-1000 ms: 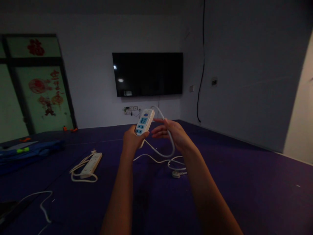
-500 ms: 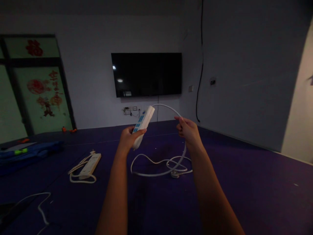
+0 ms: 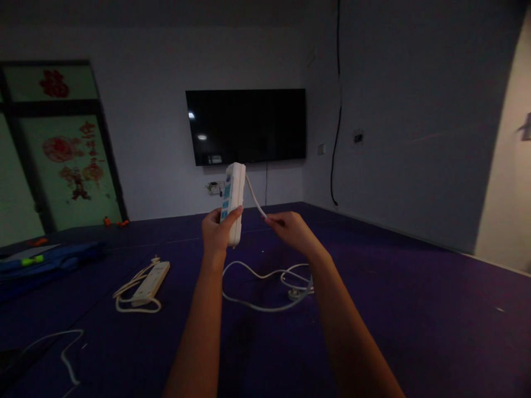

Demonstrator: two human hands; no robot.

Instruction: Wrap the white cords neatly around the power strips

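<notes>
My left hand (image 3: 216, 228) is wrapped round the lower part of a white power strip (image 3: 236, 196) with blue sockets, held nearly upright with its sockets facing left. The strip's white cord (image 3: 254, 194) leaves its upper end and runs down to my right hand (image 3: 292, 229), whose thumb and fingers pinch it. Below my hands, the rest of the cord lies in loose loops on the purple surface, with its plug (image 3: 295, 294) near the right forearm. The forearm covers part of those loops.
A second white power strip (image 3: 151, 283) with its cord bundled lies to the left. Farther left are blue cloth (image 3: 53, 265) and another loose white cable (image 3: 68, 359). A television (image 3: 246, 127) hangs on the far wall, and a black cable (image 3: 338, 121) dangles in the corner.
My right hand has moved left and slightly down, closer to the power strip, pinching the cord nearer its end. My left hand has turned the strip more upright.
</notes>
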